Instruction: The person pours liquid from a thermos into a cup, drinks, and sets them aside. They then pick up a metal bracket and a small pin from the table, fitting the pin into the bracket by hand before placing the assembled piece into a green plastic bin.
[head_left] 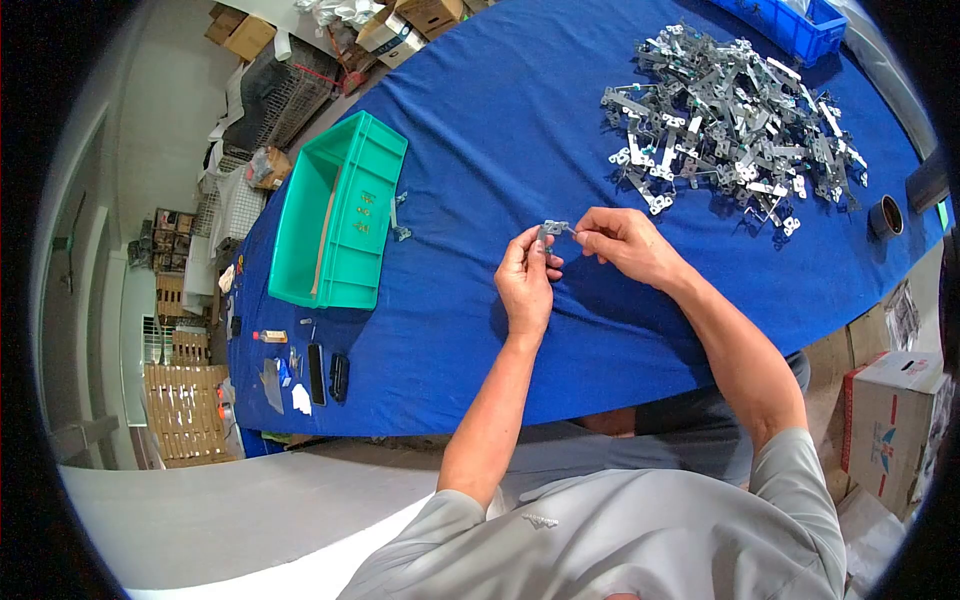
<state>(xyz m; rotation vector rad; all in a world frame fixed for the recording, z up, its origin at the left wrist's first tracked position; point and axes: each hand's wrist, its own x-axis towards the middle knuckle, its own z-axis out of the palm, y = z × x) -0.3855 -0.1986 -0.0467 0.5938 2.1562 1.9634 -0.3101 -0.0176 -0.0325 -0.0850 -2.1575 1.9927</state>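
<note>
My left hand is closed on a small grey metal bracket, held above the blue cloth between my arms. Just right of it, my right hand pinches a thin piece at the bracket's right end; that piece is too small to make out fully. A large heap of similar metal brackets lies on the cloth at the upper right. Another bracket rests beside the green crate, to the left of my hands.
A green crate stands on the blue cloth at the left. Below it lie a phone, a black object and a small bottle. A blue bin and a dark cup are at the right.
</note>
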